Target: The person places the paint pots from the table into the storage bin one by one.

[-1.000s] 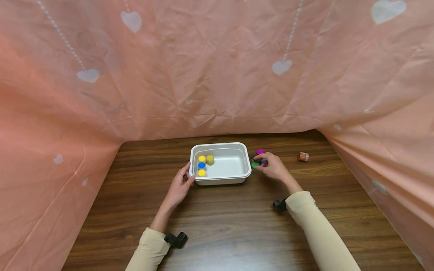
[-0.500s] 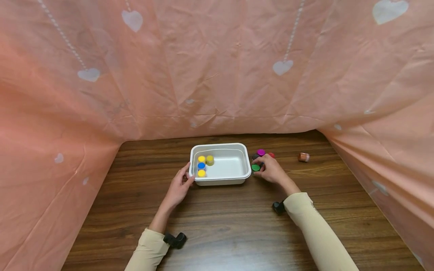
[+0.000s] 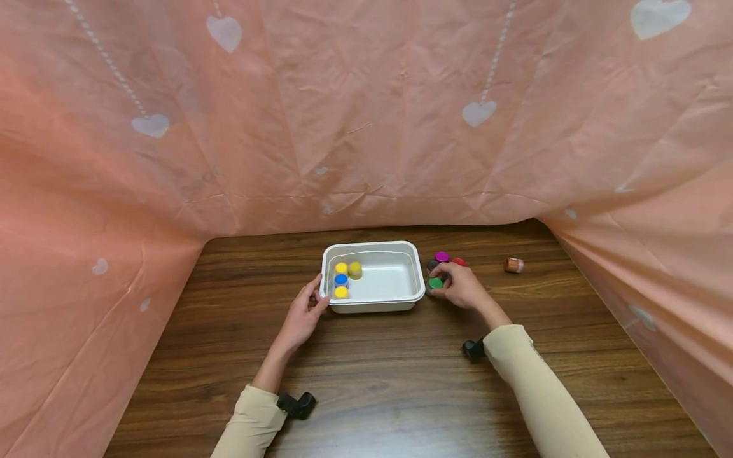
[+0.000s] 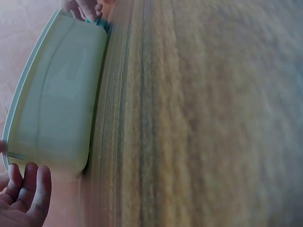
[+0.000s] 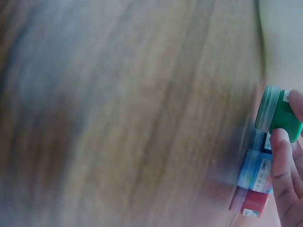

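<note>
My left hand (image 3: 300, 313) holds the near left corner of a white plastic tub (image 3: 372, 306); in the left wrist view its fingers (image 4: 29, 187) sit by the rim. Several small paint jars, among them a blue-capped jar (image 3: 341, 280), stand at the tub's left end. Just beyond the right end, my right hand (image 3: 462, 286) pinches a green paint jar (image 5: 284, 113) between thumb and fingers. Beside it are a purple-capped jar (image 3: 441, 257), a black jar (image 3: 432, 264) and a red jar (image 5: 254, 202). A blue jar (image 5: 255, 170) shows under the fingers in the right wrist view.
An orange-brown jar (image 3: 513, 265) lies on its side farther right on the wooden table (image 3: 366, 369). A pink curtain with white hearts (image 3: 366, 127) hangs behind the table and along both sides.
My right hand has closed round the green jar, which has shifted slightly to the right. The red jar has come into sight behind the hand. My left hand stays at the tub's corner.
</note>
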Tool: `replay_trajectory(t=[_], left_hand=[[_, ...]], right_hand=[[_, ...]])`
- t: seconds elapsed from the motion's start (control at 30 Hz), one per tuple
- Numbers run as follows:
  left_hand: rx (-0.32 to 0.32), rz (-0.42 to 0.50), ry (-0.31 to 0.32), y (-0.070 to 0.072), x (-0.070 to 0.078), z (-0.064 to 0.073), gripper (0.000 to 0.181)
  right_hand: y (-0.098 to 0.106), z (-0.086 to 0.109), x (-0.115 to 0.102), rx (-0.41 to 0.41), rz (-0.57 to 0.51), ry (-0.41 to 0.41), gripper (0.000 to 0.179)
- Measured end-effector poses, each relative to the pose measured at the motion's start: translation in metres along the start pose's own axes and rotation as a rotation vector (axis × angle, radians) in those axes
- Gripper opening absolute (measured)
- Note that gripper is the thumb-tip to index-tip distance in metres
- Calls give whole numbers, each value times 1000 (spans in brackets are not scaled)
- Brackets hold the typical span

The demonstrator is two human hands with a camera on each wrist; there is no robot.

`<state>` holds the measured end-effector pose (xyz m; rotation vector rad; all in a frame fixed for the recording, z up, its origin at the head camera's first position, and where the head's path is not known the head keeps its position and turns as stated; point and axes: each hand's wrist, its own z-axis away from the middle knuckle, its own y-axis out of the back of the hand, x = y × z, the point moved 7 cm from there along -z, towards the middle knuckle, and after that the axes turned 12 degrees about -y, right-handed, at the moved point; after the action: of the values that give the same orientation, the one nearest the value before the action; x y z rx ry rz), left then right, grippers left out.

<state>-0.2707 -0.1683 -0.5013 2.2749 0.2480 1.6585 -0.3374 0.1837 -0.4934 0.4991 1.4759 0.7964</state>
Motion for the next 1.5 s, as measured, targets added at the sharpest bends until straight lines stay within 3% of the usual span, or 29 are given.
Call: replay_trajectory(t=[0.2, 0.43, 0.7, 0.83, 1.07, 1.27, 1.5], left_hand=[[4, 14, -7, -1, 1, 0, 57], [6, 10, 2, 0, 0, 0, 58], [13, 13, 13, 1, -2, 2, 58], [23, 18, 8, 2, -3, 1, 58], [16, 12, -13, 0, 8, -3, 58], [19, 21, -4, -1, 14, -4, 58], [18, 39, 24, -1, 0, -3, 59]], right_hand=[[15, 6, -3, 47, -28, 1, 29], [26, 11, -4, 53, -94, -53, 31], [39, 15, -15, 63, -140, -33, 35], [46, 15, -17, 63, -189, -26, 36], [48, 16, -11, 33, -334, -102, 41], [49, 15, -16, 39, -407, -62, 40], [48, 15, -25, 30, -420, 39, 45]])
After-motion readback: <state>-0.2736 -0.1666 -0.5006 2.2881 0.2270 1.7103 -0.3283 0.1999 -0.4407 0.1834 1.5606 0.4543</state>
